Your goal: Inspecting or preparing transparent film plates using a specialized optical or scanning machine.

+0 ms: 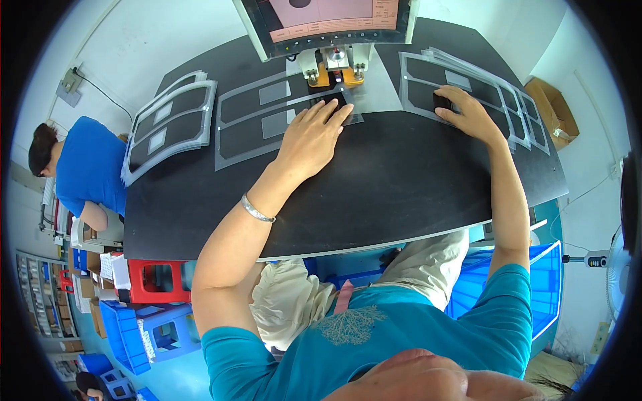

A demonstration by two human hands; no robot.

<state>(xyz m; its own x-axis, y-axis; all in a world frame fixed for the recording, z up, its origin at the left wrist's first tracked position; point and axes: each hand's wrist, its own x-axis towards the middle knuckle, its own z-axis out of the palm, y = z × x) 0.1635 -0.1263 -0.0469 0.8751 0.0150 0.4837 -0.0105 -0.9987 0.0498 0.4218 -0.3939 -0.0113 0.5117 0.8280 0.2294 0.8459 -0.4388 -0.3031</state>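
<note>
My left hand (313, 132), with a silver bracelet on its wrist, lies palm down with fingers stretched out. Its fingertips rest on the right part of a clear-edged framed sheet (231, 144), just in front of the machine's head (336, 63) with its yellow base parts. That sheet has dark panels and pale rectangles on them. On the right, my right hand (468, 113) rests at the left end of a fanned pile of similar sheets (495, 87). Its fingers curve and the thumb stands apart; a dark patch shows between them, and I cannot make out what it is.
Another pile of sheets (194, 137) lies at the left of the black table (388, 194). A monitor (334, 27) stands over the machine. A person in blue (90, 164) works at far left. Red stool (157, 284), blue crates (124, 337), cardboard box (552, 113) and fan (618, 271) stand around.
</note>
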